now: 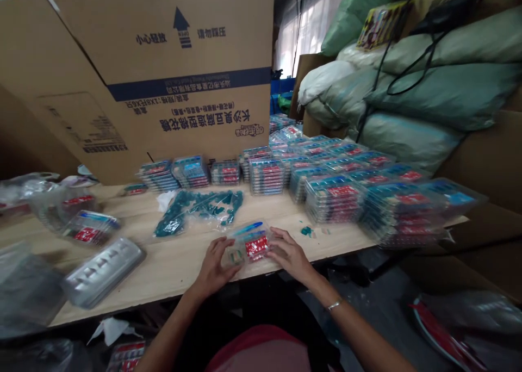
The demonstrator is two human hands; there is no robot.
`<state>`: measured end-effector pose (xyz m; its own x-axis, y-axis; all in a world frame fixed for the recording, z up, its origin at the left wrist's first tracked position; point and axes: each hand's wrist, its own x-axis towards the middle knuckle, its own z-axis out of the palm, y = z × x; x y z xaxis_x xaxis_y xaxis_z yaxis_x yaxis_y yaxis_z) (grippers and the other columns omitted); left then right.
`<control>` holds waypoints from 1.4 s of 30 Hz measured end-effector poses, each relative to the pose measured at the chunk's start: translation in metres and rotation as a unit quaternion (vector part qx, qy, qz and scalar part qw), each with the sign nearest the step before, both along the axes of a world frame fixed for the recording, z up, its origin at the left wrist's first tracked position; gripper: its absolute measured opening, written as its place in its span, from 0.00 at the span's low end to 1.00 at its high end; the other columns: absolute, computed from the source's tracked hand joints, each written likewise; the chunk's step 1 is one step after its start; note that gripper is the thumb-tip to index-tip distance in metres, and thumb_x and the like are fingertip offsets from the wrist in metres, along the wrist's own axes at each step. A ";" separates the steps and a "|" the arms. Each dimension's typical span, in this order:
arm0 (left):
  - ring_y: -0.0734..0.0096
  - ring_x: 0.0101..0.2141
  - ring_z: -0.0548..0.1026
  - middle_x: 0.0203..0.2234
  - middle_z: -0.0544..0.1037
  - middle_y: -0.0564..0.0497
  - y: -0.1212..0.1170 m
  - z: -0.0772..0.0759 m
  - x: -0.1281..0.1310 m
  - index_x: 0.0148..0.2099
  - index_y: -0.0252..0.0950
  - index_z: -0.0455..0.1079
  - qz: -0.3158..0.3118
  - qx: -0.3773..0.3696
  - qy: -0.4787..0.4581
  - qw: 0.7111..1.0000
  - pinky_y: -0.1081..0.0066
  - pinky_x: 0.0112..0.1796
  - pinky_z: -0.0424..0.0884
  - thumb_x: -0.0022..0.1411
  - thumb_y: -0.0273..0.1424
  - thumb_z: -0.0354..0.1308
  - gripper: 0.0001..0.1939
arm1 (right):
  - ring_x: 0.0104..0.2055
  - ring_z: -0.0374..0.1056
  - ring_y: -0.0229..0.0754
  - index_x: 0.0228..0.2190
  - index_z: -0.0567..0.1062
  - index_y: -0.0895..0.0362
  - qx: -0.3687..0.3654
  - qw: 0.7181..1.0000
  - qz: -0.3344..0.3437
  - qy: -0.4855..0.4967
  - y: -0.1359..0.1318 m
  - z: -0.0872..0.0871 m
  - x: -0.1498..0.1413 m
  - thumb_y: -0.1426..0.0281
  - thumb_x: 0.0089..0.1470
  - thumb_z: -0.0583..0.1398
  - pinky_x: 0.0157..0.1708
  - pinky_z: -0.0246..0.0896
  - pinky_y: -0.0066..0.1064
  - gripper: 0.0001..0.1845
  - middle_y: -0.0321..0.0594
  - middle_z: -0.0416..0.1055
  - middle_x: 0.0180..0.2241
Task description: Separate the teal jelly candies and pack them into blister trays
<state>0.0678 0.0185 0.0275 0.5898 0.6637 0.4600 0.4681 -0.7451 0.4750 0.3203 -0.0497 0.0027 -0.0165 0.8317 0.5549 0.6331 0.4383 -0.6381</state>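
Note:
A clear plastic blister pack (248, 242) with a red label and a blue item inside lies at the near edge of the wooden table (171, 263). My left hand (215, 266) grips its left end with fingers curled on it. My right hand (289, 252) presses on its right end, fingers closed over the edge. Just beyond lies a clear bag of teal pieces (199, 209).
Stacks of finished blister packs (334, 195) fill the table's right and back. A large cardboard box (163, 73) stands behind. Empty clear trays (101, 271) and loose packs (87, 228) lie left. Stuffed sacks (428, 84) pile up at right.

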 end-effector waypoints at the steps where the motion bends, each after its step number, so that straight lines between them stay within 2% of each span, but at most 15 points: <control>1: 0.59 0.50 0.68 0.46 0.72 0.45 0.001 0.006 -0.005 0.55 0.39 0.60 0.003 -0.007 -0.016 1.000 0.57 0.49 0.67 0.52 0.31 0.62 0.28 | 0.56 0.60 0.46 0.45 0.72 0.55 0.002 1.000 -0.004 0.008 0.003 0.003 -0.001 0.66 0.56 0.58 0.53 0.59 0.42 0.14 0.49 0.63 0.53; 3: 0.62 0.47 0.70 0.44 0.72 0.46 0.002 0.015 -0.020 0.56 0.39 0.58 0.020 -0.014 -0.038 0.999 0.58 0.48 0.67 0.54 0.32 0.60 0.27 | 0.57 0.59 0.46 0.51 0.67 0.55 0.001 1.000 -0.013 0.007 0.008 0.008 -0.004 0.66 0.57 0.57 0.54 0.58 0.42 0.20 0.49 0.63 0.53; 5: 0.64 0.44 0.71 0.41 0.73 0.47 0.002 0.017 -0.042 0.57 0.39 0.56 0.048 -0.018 -0.041 0.998 0.60 0.47 0.68 0.57 0.32 0.57 0.26 | 0.57 0.59 0.47 0.51 0.67 0.55 -0.015 0.999 0.012 -0.042 0.010 0.009 -0.007 0.66 0.57 0.57 0.55 0.57 0.44 0.20 0.50 0.64 0.53; 8: 0.65 0.41 0.73 0.38 0.74 0.49 -0.001 0.009 -0.077 0.56 0.39 0.58 0.076 -0.016 -0.004 0.997 0.62 0.44 0.70 0.58 0.31 0.54 0.23 | 0.58 0.58 0.51 0.48 0.71 0.55 -0.042 0.988 0.057 -0.136 0.009 0.003 -0.008 0.64 0.56 0.58 0.55 0.55 0.48 0.17 0.50 0.64 0.54; 10: 0.64 0.41 0.73 0.39 0.74 0.48 -0.004 0.002 -0.091 0.53 0.39 0.62 0.078 0.003 0.039 0.996 0.63 0.43 0.71 0.57 0.31 0.56 0.21 | 0.59 0.57 0.52 0.46 0.73 0.55 -0.046 0.984 0.054 -0.161 0.010 -0.002 -0.004 0.64 0.56 0.58 0.56 0.55 0.48 0.16 0.50 0.64 0.55; 13: 0.60 0.44 0.71 0.43 0.73 0.45 -0.004 -0.003 -0.091 0.50 0.39 0.66 0.094 0.038 0.092 0.991 0.61 0.44 0.70 0.55 0.34 0.58 0.19 | 0.58 0.57 0.51 0.44 0.74 0.55 -0.038 0.983 0.037 -0.174 0.017 -0.008 0.010 0.64 0.57 0.56 0.55 0.56 0.47 0.14 0.49 0.64 0.55; 16: 0.55 0.50 0.67 0.50 0.69 0.41 0.004 -0.003 -0.078 0.52 0.39 0.65 0.122 0.053 0.122 0.984 0.55 0.49 0.65 0.56 0.38 0.58 0.22 | 0.57 0.59 0.50 0.43 0.74 0.55 -0.019 0.981 0.017 -0.190 0.031 -0.016 0.027 0.63 0.59 0.54 0.54 0.59 0.45 0.15 0.49 0.65 0.54; 19: 0.54 0.52 0.65 0.52 0.68 0.41 0.014 -0.005 -0.069 0.54 0.39 0.64 0.092 0.031 0.165 0.981 0.53 0.51 0.62 0.57 0.40 0.57 0.24 | 0.56 0.62 0.51 0.44 0.74 0.56 0.025 0.978 -0.030 -0.207 0.048 -0.024 0.034 0.63 0.60 0.51 0.52 0.61 0.46 0.17 0.49 0.68 0.51; 22: 0.54 0.53 0.64 0.54 0.67 0.41 0.018 -0.007 -0.068 0.55 0.38 0.63 0.063 0.018 0.184 0.981 0.53 0.53 0.59 0.57 0.43 0.55 0.25 | 0.53 0.64 0.52 0.45 0.73 0.56 0.082 0.972 -0.049 -0.213 0.057 -0.029 0.021 0.65 0.59 0.50 0.51 0.61 0.48 0.18 0.49 0.70 0.49; 25: 0.56 0.54 0.63 0.55 0.66 0.40 0.019 -0.004 -0.073 0.56 0.36 0.62 0.059 0.014 0.183 0.981 0.57 0.54 0.59 0.56 0.44 0.56 0.29 | 0.52 0.66 0.48 0.45 0.73 0.56 0.118 0.970 0.019 -0.213 0.051 -0.029 -0.012 0.68 0.59 0.51 0.50 0.63 0.43 0.16 0.47 0.71 0.48; 27: 0.62 0.53 0.66 0.53 0.68 0.42 0.024 0.000 -0.080 0.54 0.36 0.64 0.157 -0.008 0.199 0.967 0.63 0.53 0.62 0.59 0.40 0.55 0.23 | 0.51 0.66 0.47 0.46 0.73 0.56 0.116 0.967 0.067 -0.217 0.043 -0.029 -0.033 0.69 0.59 0.52 0.48 0.65 0.39 0.16 0.46 0.71 0.48; 29: 0.65 0.49 0.70 0.47 0.72 0.42 0.035 0.006 -0.091 0.49 0.34 0.68 0.310 -0.036 0.225 0.923 0.67 0.49 0.65 0.63 0.31 0.49 0.15 | 0.51 0.67 0.46 0.46 0.72 0.56 0.095 0.968 0.089 -0.216 0.038 -0.028 -0.048 0.68 0.59 0.53 0.48 0.66 0.38 0.16 0.46 0.71 0.48; 31: 0.63 0.45 0.72 0.41 0.75 0.40 0.051 0.010 -0.104 0.44 0.30 0.70 0.408 -0.058 0.251 0.876 0.66 0.46 0.67 0.62 0.23 0.44 0.14 | 0.50 0.68 0.46 0.47 0.72 0.57 0.066 0.975 0.089 -0.195 0.036 -0.027 -0.053 0.67 0.59 0.52 0.47 0.67 0.38 0.16 0.46 0.72 0.48; 36: 0.58 0.42 0.73 0.37 0.75 0.34 0.082 0.010 -0.121 0.41 0.24 0.70 0.430 -0.085 0.301 0.847 0.65 0.43 0.67 0.56 0.16 0.44 0.15 | 0.48 0.68 0.46 0.46 0.72 0.57 0.020 0.985 0.084 -0.148 0.035 -0.021 -0.050 0.68 0.60 0.51 0.47 0.67 0.39 0.16 0.47 0.73 0.46; 42: 0.60 0.38 0.75 0.35 0.76 0.38 0.078 0.017 -0.121 0.39 0.28 0.71 0.381 -0.117 0.334 0.854 0.69 0.38 0.67 0.56 0.20 0.46 0.13 | 0.44 0.68 0.45 0.40 0.74 0.56 -0.004 0.984 0.107 -0.145 0.030 -0.004 -0.059 0.73 0.59 0.52 0.45 0.65 0.40 0.12 0.45 0.74 0.40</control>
<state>-0.0537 0.0964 0.0441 0.0254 0.9996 -0.0083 0.9997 -0.0254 0.0062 0.2610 -0.0196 -0.0009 -0.3484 0.7964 0.4943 0.6820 0.5772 -0.4492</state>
